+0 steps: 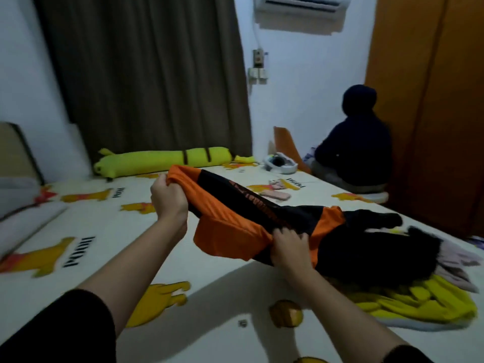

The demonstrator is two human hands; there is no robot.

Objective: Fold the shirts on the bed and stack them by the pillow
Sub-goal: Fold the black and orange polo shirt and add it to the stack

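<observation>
An orange and black shirt (pixel 230 224) hangs stretched above the bed (pixel 110 226). My left hand (pixel 169 199) grips its far orange edge, raised over the sheet. My right hand (pixel 289 248) grips the near edge where orange meets black. The shirt's black end trails onto a pile of clothes (pixel 379 260) at the right: a dark garment, a yellow garment (pixel 419 302) and a pale pink one (pixel 455 260). A grey pillow (pixel 23 218) lies at the left edge of the bed.
A long yellow bolster (pixel 162 161) lies along the far side under the dark curtain. A person in dark clothes (pixel 356 142) sits at the far right corner beside a wooden wardrobe (pixel 429 100). Small items (pixel 280 163) sit on the far part of the sheet.
</observation>
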